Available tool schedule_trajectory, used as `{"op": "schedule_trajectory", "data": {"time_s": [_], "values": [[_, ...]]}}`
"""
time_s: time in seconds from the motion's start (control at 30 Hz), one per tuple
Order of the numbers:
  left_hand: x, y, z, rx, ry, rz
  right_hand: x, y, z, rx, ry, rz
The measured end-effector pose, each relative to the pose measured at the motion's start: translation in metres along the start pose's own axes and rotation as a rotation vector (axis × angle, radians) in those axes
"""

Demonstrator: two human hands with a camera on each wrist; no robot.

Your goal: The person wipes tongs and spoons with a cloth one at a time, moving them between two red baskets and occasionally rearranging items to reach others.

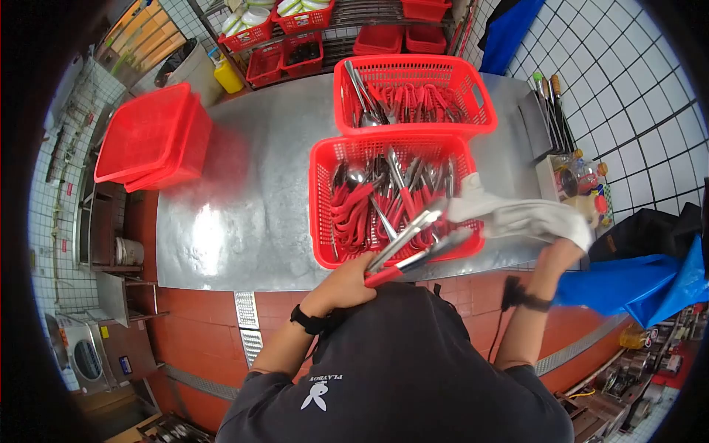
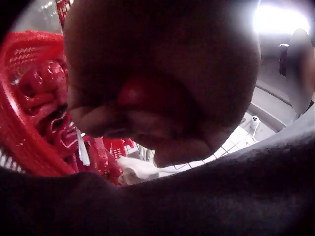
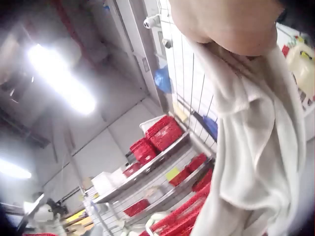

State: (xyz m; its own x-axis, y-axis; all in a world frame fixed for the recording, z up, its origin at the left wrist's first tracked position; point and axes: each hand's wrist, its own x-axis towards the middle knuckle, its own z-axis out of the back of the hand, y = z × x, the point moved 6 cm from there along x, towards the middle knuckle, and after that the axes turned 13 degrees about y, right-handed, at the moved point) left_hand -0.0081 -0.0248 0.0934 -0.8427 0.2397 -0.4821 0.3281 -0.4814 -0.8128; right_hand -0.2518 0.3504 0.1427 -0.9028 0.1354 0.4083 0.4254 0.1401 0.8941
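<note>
My left hand (image 1: 346,283) grips a pair of metal tongs (image 1: 405,240) by the red handle, their two arms spread and pointing up and right over the front basket's near edge. In the left wrist view the red handle end (image 2: 140,93) shows in the dark palm. A white cloth (image 1: 528,219), blurred, hangs from my right hand (image 1: 560,258) at the table's right side; its far end reaches the basket's right rim. The right wrist view shows the cloth (image 3: 256,152) bunched below the hand. The front red basket (image 1: 317,199) holds many red-handled tongs.
Behind it, another red basket (image 1: 343,111) holds more red-handled utensils. Stacked red bins (image 1: 148,140) stand at the left of the steel table (image 1: 258,184). Bottles (image 1: 587,177) and a knife rack (image 1: 538,122) line the right wall. Shelves with red baskets (image 1: 303,55) are at the back.
</note>
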Motion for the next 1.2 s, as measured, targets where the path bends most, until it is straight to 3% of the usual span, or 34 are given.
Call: {"op": "schedule_trajectory", "data": {"time_s": [0.07,0.13,0.17,0.23,0.27,0.33,0.4,0.47,0.57,0.6,0.83,0.97,1.2], "values": [[-0.005,0.016,0.0,-0.056,-0.051,0.056,0.001,0.04,0.004,-0.027,-0.241,0.038],[-0.01,0.033,0.008,-0.169,-0.228,0.071,0.005,0.033,0.028,-0.189,-0.252,0.069],[-0.011,0.033,0.009,-0.16,-0.225,0.078,0.008,0.027,0.034,-0.226,-0.228,0.062],[-0.014,0.038,0.015,-0.299,-0.327,0.107,0.008,-0.008,0.025,-0.468,0.112,-0.012],[-0.012,0.047,0.016,-0.309,-0.364,0.091,0.0,-0.039,0.028,-0.98,0.283,0.077],[-0.012,0.048,0.02,-0.348,-0.382,0.097,-0.028,-0.094,0.016,-1.221,0.53,-0.609],[-0.012,0.047,0.026,-0.39,-0.406,0.099,-0.066,-0.198,0.036,-1.398,0.805,-0.644],[-0.016,0.047,0.032,-0.483,-0.463,0.105,-0.111,-0.236,0.023,-1.53,1.09,-0.79],[-0.018,0.054,0.044,-0.531,-0.529,0.06,-0.172,-0.247,0.018,-1.655,0.963,-0.667],[-0.019,0.057,0.047,-0.524,-0.532,0.068,-0.176,-0.26,0.023,-1.59,1.067,-0.857],[-0.029,0.076,0.078,-0.504,-0.55,0.176,-0.175,-0.257,0.022,-1.558,1.029,-0.821],[-0.029,0.061,0.096,-0.459,-0.578,0.218,-0.176,-0.255,0.021,-1.562,1.032,-0.823],[0.012,0.03,0.095,-0.31,-0.564,0.086,-0.169,-0.235,0.012,-1.472,1.02,-0.824]]}}
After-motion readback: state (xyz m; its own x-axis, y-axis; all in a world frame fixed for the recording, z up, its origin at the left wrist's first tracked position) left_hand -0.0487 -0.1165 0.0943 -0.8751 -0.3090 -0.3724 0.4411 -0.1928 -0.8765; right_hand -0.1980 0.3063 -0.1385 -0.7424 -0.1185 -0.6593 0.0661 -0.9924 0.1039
